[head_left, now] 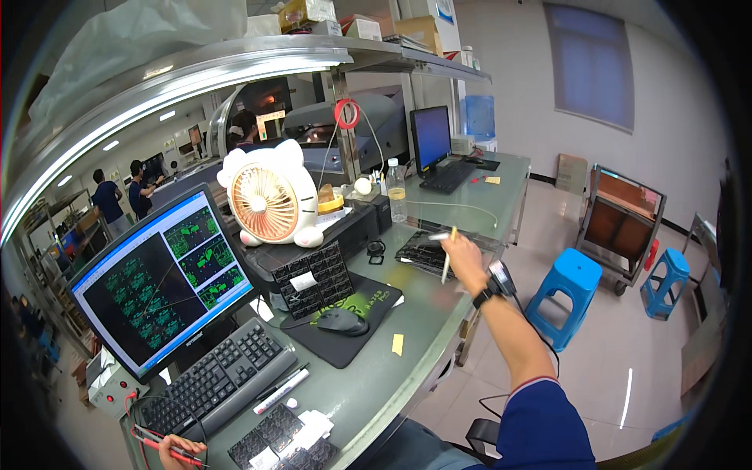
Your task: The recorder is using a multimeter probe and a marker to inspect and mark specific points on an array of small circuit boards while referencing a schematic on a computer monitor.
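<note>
Head view: outstretched right hand point(465, 260) grips pale stick point(445, 272); left hand point(171, 453), red probe point(188, 457).

Lower left, the probes point(188, 453) are red and black. Right of centre, the stick point(445, 270) is white. Near the middle, the fan point(270, 196) is white with a peach grille point(258, 205), the mat point(364, 301) black with green print. Worktop point(376, 380), grey-green; stools point(562, 276) at right, blue.

Left hand point(169, 453) holding red probes point(186, 457), right hand point(465, 263) holding white stick point(446, 271)
</note>
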